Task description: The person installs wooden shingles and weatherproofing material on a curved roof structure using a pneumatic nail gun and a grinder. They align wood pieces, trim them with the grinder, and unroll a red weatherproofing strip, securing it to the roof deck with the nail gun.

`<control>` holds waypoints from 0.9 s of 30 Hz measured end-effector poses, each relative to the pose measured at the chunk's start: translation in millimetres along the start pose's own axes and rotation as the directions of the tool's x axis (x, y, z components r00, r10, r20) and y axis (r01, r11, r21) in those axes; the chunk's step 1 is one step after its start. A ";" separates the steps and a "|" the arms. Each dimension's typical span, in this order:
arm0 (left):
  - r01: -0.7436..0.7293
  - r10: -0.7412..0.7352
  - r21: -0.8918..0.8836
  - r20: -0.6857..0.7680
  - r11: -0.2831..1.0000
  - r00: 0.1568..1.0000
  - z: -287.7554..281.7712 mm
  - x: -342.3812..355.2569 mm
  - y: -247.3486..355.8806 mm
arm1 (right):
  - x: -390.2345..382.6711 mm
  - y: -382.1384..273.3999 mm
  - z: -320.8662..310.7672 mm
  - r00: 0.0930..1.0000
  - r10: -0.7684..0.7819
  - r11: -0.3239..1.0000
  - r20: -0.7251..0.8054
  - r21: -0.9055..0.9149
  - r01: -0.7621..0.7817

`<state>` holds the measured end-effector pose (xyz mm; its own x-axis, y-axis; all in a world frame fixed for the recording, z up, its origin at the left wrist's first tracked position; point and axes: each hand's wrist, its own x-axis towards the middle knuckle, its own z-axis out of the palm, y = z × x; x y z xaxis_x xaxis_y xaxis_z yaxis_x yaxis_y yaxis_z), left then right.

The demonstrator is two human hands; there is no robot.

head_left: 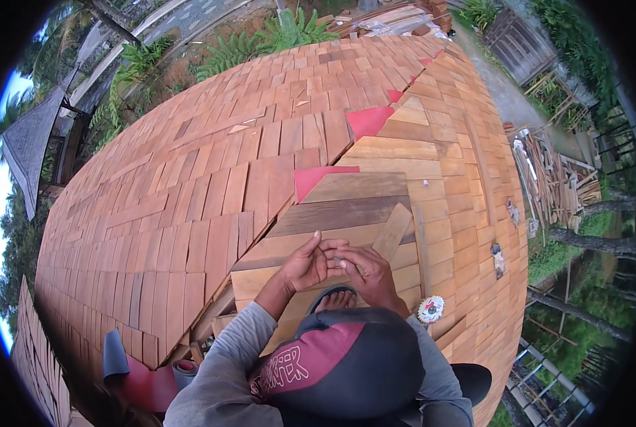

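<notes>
My left hand (305, 265) is turned palm up with its fingers curled into a cup. My right hand (366, 274) reaches into it, thumb and fingertips pinched around something small and dark that I cannot make out. Beneath them are wooden shingles (307, 219) along a hip line of the roof, with red underlay (368, 119) showing at the seam. A loose board (391, 232) lies diagonally just beyond my hands. My sandaled foot (332, 300) shows below them. A round toothed saw blade (430, 309) lies to the right.
Rolls of red and grey sheeting (140, 384) sit at the lower left edge. Small grey objects (497, 260) lie on the right slope. Lumber piles (556, 181) are on the ground to the right, near trees. A grey-roofed structure (29, 149) stands at the left.
</notes>
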<state>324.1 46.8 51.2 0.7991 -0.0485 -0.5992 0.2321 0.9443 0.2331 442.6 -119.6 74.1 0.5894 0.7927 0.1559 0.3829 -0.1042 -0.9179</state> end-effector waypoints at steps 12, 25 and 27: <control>0.510 -0.278 0.292 -0.575 0.809 0.770 -104.4 -430.0 -70.0 | -115.2 114.6 -159.6 0.695 0.718 0.685 0.034 0.141 -0.714; -0.103 0.136 0.089 -0.682 0.991 0.719 -127.3 -473.7 -271.8 | -109.2 106.2 -127.4 0.776 0.579 0.815 0.252 -0.154 -0.558; -0.319 0.301 0.129 -0.756 0.939 0.581 -111.8 -487.7 -277.3 | -100.1 100.1 -114.0 0.781 0.543 0.839 0.309 -0.174 -0.515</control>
<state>-192.0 -155.1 193.1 0.1144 0.5024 -0.8571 0.0343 0.8602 0.5088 503.0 -277.9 8.3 0.4481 0.7478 -0.4898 0.1410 -0.6002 -0.7873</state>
